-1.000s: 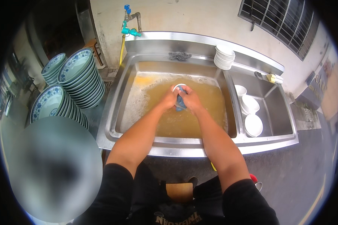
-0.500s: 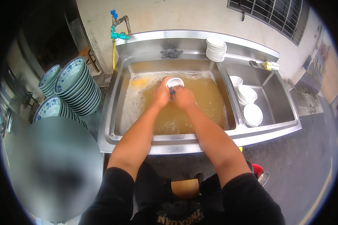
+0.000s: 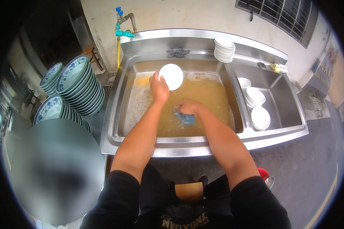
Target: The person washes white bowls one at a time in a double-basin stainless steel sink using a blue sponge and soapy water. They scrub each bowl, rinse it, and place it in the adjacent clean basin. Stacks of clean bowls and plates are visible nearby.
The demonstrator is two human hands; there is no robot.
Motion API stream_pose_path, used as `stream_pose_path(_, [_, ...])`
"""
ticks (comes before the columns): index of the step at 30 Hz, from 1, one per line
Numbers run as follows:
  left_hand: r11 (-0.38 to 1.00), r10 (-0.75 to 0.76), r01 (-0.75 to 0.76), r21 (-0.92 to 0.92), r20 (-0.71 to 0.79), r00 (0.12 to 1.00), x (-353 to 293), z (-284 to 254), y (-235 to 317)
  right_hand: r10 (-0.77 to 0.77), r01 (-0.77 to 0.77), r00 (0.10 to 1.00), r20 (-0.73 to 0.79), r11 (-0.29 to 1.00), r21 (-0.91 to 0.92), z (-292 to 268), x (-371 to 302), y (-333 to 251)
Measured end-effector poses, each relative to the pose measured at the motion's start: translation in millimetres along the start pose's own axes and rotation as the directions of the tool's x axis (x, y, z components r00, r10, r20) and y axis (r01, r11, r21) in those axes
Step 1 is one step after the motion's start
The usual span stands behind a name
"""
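Note:
My left hand (image 3: 159, 87) grips a small white bowl (image 3: 171, 76) by its edge, thumb on the near side, raised over the murky brown water (image 3: 214, 99) of the large sink basin. To the right and nearer, my right hand (image 3: 188, 107) is closed on a blue cloth (image 3: 187, 119), at the water's surface; part of the cloth hangs in the water. Foam (image 3: 137, 103) lies along the left side of the basin. Several white bowls (image 3: 260, 118) rest in the smaller right basin.
A stack of white dishes (image 3: 224, 50) stands on the ledge behind the divider. Dark scouring mesh (image 3: 178, 52) and a yellow sponge (image 3: 275, 68) lie at the back. Tall stacks of blue-patterned bowls (image 3: 80, 86) are at left. A teal tap (image 3: 125, 34) is at the back left.
The bowl has come up and turned so its round white face shows. My right hand, with the blue cloth, has parted from it and moved down toward me.

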State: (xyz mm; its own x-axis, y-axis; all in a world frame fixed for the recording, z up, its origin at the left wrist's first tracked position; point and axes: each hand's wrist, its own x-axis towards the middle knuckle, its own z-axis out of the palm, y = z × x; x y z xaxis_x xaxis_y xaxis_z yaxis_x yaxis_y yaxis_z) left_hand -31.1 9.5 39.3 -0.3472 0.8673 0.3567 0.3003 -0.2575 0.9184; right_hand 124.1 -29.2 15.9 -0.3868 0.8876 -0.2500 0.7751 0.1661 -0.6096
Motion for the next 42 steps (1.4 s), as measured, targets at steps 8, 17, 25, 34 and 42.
stream_pose_path(8, [0.392,-0.601,0.766,-0.509,0.489,0.632,15.6,-10.3,-11.7,-0.285,0.626,0.387,-0.877,0.779,0.023,-14.1,-21.3,-61.0])
stream_pose_path(17, [0.400,-0.255,0.875,-0.275,0.883,0.394,-20.4,-2.4,5.3,-0.431,0.403,0.309,-0.848,0.867,-0.294,-32.8,-29.0,-59.6])
stream_pose_path(25, [0.536,-0.199,0.829,-0.158,0.931,0.306,-32.3,-6.5,29.9,0.137,0.318,0.921,-0.364,0.273,0.908,-69.2,-38.9,-26.5])
stream_pose_path(34, [0.934,-0.313,0.356,-0.035,0.405,0.859,-21.5,7.9,4.0,0.198,0.207,0.916,-0.349,0.511,0.834,-58.1,-44.9,-49.7])
stream_pose_path(42, [0.938,0.141,-0.281,0.202,0.518,0.844,-33.2,5.7,2.3,0.138,-0.067,0.940,-0.312,0.971,0.228,-36.0,-19.5,-0.8])
